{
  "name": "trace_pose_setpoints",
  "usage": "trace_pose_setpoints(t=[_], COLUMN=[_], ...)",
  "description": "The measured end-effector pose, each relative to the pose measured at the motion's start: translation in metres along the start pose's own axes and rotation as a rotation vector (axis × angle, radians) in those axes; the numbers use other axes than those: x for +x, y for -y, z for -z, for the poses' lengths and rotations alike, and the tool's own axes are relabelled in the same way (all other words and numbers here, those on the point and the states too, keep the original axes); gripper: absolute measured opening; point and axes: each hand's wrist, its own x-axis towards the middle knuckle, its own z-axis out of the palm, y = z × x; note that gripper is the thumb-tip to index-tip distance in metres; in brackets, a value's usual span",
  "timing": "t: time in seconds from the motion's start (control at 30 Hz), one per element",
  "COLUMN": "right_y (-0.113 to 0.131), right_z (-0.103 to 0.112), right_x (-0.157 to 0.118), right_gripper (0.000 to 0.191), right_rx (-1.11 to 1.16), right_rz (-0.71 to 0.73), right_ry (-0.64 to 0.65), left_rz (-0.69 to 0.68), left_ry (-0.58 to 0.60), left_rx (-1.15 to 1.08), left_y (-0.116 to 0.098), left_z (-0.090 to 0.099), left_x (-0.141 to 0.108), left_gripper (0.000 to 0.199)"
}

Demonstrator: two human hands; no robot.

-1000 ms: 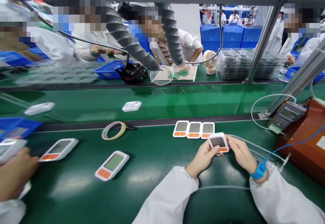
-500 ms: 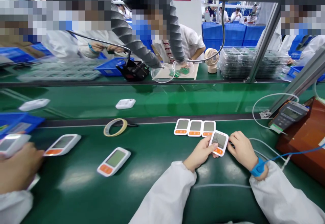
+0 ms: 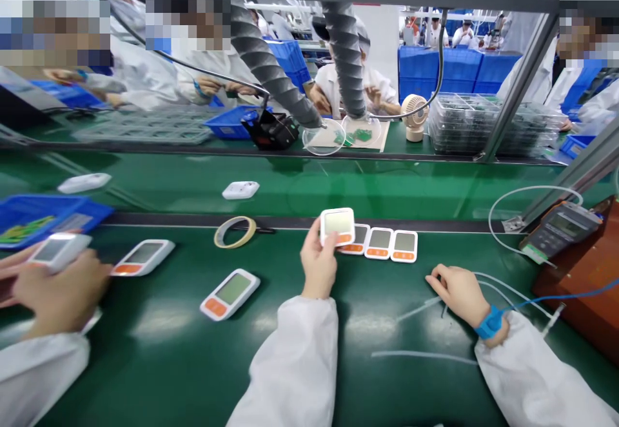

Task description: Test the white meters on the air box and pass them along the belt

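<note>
My left hand (image 3: 318,264) grips a small white unit with a grey screen and an orange strip (image 3: 337,226), lifted just above the green mat at the left end of a row of three like units (image 3: 380,244). My right hand (image 3: 458,291), wearing a blue wrist strap (image 3: 491,324), rests on the mat to the right with its fingers curled on a thin white cable (image 3: 498,283); whether it pinches the cable I cannot make out.
Two longer white meters (image 3: 230,293) (image 3: 143,257) and a tape roll (image 3: 235,231) lie to the left. A co-worker's hand (image 3: 60,288) at far left holds another meter. A grey tester (image 3: 558,229) leans on a brown box (image 3: 587,272) at right. Beyond, a conveyor carries white parts (image 3: 240,189).
My left hand has carried the small unit from between both hands up and left, to the left end of the row. My right hand let go and dropped onto the mat.
</note>
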Motion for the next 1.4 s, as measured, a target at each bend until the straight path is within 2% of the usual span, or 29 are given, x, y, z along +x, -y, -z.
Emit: trace_pose_setpoints(t=[0.1, 0.2, 0.3, 0.4, 0.53, 0.63, 0.7, 0.77, 0.9, 1.13, 1.27, 1.4], right_y=[-0.001, -0.003, -0.004, -0.005, -0.005, -0.005, -0.004, -0.003, -0.001, 0.002, 0.003, 0.005], right_z=[-0.001, -0.002, -0.004, -0.007, -0.009, -0.011, -0.011, -0.011, -0.011, -0.01, -0.009, -0.008], right_x=[0.0, 0.0, 0.001, 0.002, 0.003, 0.004, 0.004, 0.005, 0.005, 0.006, 0.008, 0.009], right_gripper=[0.021, 0.019, 0.022, 0.023, 0.022, 0.02, 0.019, 0.017, 0.016, 0.015, 0.014, 0.014], right_rx=[0.006, 0.017, 0.027, 0.034, 0.039, 0.045, 0.051, 0.055, 0.055, 0.057, 0.056, 0.041], right_rz=[0.002, 0.004, 0.003, 0.0, 0.0, -0.001, -0.004, -0.008, -0.013, -0.013, -0.013, -0.015], right_ry=[0.005, -0.002, -0.016, -0.031, -0.041, -0.046, -0.046, -0.047, -0.047, -0.027, -0.024, -0.017], left_rz=[0.003, 0.02, 0.004, -0.049, -0.186, -0.335, -0.356, -0.33, -0.276, -0.333, -0.26, -0.141], left_ry=[-0.151, -0.147, -0.06, 0.009, 0.085, 0.288, 0.413, 0.473, 0.501, 0.589, 0.63, 0.679], left_rx=[0.377, 0.609, 0.748, 0.879, 1.002, 1.212, 1.317, 1.36, 1.423, 1.568, 1.568, 1.527], left_y=[0.015, 0.024, 0.025, 0.021, 0.012, 0.004, 0.0, -0.003, -0.01, -0.023, -0.029, -0.036], left_z=[0.023, 0.036, 0.039, 0.034, 0.02, 0.007, 0.001, -0.001, 0.006, 0.018, 0.014, 0.01], left_x=[0.024, 0.035, 0.036, 0.029, 0.016, 0.006, 0.002, -0.002, -0.011, -0.023, -0.02, -0.005], left_gripper=[0.053, 0.045, 0.037, 0.036, 0.051, 0.062, 0.066, 0.069, 0.072, 0.078, 0.084, 0.077])
